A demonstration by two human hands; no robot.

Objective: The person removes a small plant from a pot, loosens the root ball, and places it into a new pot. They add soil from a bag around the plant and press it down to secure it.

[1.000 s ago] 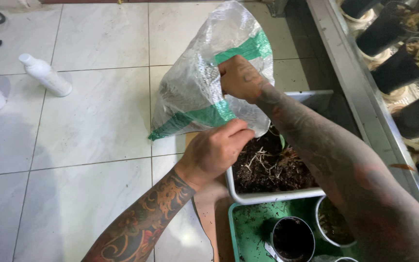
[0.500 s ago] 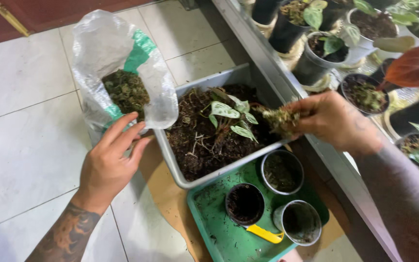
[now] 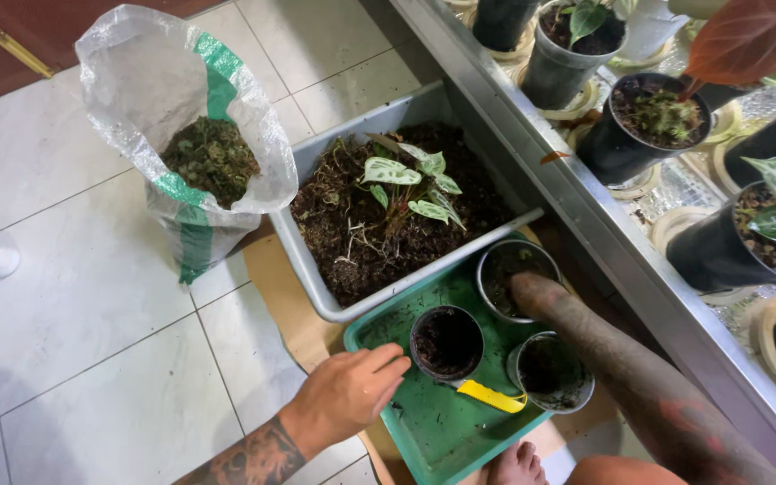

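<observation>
Two hands have left the sack [image 3: 192, 144] and the tub of soil [image 3: 388, 211]. Our left hand [image 3: 345, 392] now rests loosely open, holding nothing, on the green tray [image 3: 437, 431] beside a small black pot [image 3: 446, 342]. Our right hand [image 3: 532, 292] reaches into another pot [image 3: 515, 269]; we cannot tell its grip.

Counts on the tiled floor and the shelf

One green tray [image 3: 442, 440] holding three small pots — one dark [image 3: 446, 342], two clear-sided [image 3: 518, 267] [image 3: 551, 371] — and one yellow-handled tool [image 3: 490, 396]; one grey tub [image 3: 365, 135] of soil with one leafy plant [image 3: 408, 184]; one woven sack [image 3: 192, 135]; about six black pots on the shelf; one hand [image 3: 345, 392] in view.
</observation>
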